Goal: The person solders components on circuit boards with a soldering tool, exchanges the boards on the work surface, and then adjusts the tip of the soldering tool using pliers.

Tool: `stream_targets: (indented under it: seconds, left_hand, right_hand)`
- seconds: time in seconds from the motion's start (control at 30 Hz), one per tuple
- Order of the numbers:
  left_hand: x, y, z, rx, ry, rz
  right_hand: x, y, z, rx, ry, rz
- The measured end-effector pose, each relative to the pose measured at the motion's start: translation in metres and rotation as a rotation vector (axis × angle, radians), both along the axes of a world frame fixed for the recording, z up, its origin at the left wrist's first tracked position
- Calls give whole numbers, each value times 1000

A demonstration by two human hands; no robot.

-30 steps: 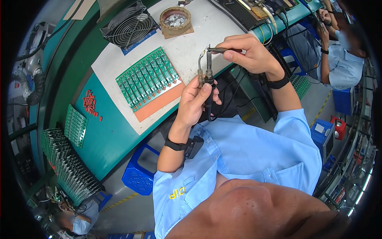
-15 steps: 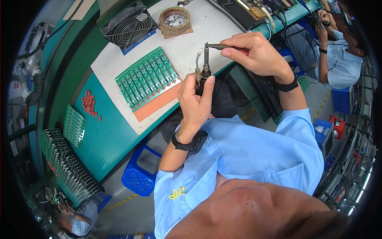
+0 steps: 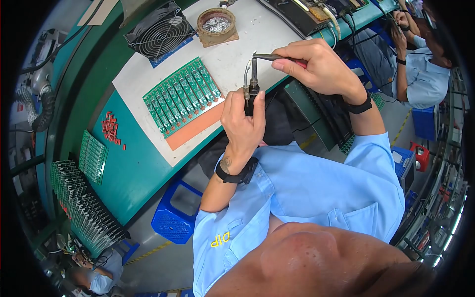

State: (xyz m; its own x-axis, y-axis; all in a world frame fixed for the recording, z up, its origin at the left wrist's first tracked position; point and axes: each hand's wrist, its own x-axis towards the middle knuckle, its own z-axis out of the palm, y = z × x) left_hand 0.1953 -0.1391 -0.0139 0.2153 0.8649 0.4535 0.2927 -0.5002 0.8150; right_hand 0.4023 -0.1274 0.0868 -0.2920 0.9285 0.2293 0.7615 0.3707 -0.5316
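Observation:
My left hand is wrapped round the dark handle of a soldering iron, whose metal barrel points up and away from me. A thin curved tube runs alongside the barrel. In my right hand are needle-nose pliers with dark jaws and a red handle. Their jaws reach the iron's tip; whether they grip it or only touch it is too small to tell. To the left, a panel of green circuit boards lies on an orange-brown sheet over white paper.
A round pot with silvery contents stands behind, beside a fan with a wire guard. Small red parts lie loose on the green bench. Further left are another board panel and a rack of boards. A co-worker sits at right.
My left hand and the soldering iron have shifted slightly to the left. The pliers in my right hand have moved slightly left too, staying at the iron's tip.

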Motion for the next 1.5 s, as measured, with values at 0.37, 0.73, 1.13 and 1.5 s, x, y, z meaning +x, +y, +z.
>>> stream_targets:
  seconds: [0.37, 0.73, 1.13, 1.5]
  left_hand:
    - [16, 12, -11, 164, 99, 132]
    - [24, 17, -6, 255, 240, 213]
    - [-17, 14, -2, -725, -681, -344]
    - [-14, 14, -5, -863, -796, -383]
  right_hand:
    - [-7, 0, 1, 52, -107, -89]
    - [-22, -4, 34, -160, -96, -260]
    - [7, -9, -9, -158, 100, -204]
    - [-4, -3, -23, -177, 86, -91]
